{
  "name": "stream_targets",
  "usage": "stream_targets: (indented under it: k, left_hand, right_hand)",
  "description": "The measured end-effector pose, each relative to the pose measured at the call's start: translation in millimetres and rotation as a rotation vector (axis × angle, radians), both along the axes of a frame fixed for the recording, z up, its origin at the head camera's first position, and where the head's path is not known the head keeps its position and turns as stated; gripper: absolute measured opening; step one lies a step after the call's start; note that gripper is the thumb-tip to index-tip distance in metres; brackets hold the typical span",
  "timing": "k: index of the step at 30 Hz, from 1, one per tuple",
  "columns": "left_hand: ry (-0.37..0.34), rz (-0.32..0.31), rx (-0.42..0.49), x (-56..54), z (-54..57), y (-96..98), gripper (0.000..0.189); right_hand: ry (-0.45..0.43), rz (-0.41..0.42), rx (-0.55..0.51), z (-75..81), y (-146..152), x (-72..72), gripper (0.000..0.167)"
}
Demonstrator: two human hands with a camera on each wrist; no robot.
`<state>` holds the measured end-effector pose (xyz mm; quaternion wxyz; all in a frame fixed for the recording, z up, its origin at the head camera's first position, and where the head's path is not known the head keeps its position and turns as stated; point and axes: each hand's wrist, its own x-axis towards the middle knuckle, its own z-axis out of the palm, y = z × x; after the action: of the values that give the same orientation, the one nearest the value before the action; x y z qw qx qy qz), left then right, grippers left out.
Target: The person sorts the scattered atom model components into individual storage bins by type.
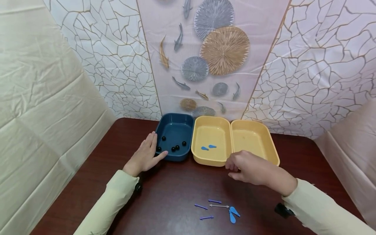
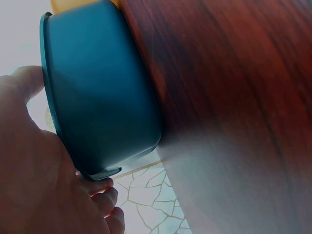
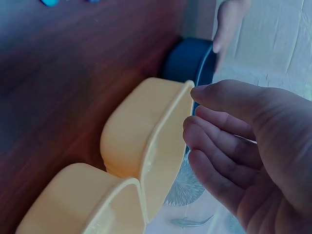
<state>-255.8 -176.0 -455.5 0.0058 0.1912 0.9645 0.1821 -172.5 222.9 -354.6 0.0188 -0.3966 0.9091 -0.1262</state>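
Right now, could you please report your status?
Left hand on navy tray; right hand empty by middle tray; two blue pieces inside, two on table; no obstruction seen.

The left grip (image 1: 144, 155), its fingers spread and straight, rests on the left rim of a dark blue tray (image 1: 174, 158) at the centre of the frame; five black balls (image 1: 184, 143) lie on the tray's floor. The right grip (image 1: 248, 168), fingers loosely bent, hovers right of centre by the near edges of two yellow trays (image 1: 210, 162), which stand side by side, right of the blue one. The left yellow tray holds two small blue teardrop-shaped pieces (image 1: 212, 146), lying flat. At lower centre, two more teardrop pieces (image 1: 232, 216) meet in a V beside three purple rods (image 1: 201, 206) and a longer grey rod (image 1: 219, 206).
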Motion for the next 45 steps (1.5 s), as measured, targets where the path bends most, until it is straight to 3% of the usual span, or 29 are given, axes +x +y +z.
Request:
stream_targets:
  k: [8, 17, 23, 27, 35, 41, 45]
  left_hand:
    - [-0.007, 0.006, -0.003, 0.2, -0.8, -1.4, 0.099]
    - [-0.008, 0.006, 0.000, -1.2, -1.7, -1.2, 0.100]
    - [-0.012, 0.006, -0.004, -1.7, -3.3, -1.3, 0.099]
    - [-0.026, 0.010, -0.010, -2.1, -4.0, -0.8, 0.100]
    - [-0.030, 0.012, -0.015, -4.1, -4.5, -1.1, 0.100]
    - [-0.024, 0.011, -0.009, -4.3, -4.3, -0.8, 0.101]
    - [-0.031, 0.009, -0.012, -3.8, -3.8, -1.0, 0.101]
  right_hand:
    - [-0.021, 0.041, 0.005, -11.5, 10, 29.1, 0.013]
    - [-0.070, 0.069, 0.000, -44.5, 18, 53.7, 0.019]
    - [-0.135, 0.021, 0.002, -64.1, 18, 64.5, 0.030]
    - [-0.169, -0.015, -0.006, -74.8, 19, 68.9, 0.030]
    - [-0.043, -0.011, -0.055, -96.5, 22, 72.7, 0.033]
    - [-0.043, -0.083, -0.091, -99.2, 26, 67.1, 0.031]
    - [0.021, -0.118, -0.135, -97.9, 30, 60.4, 0.031]
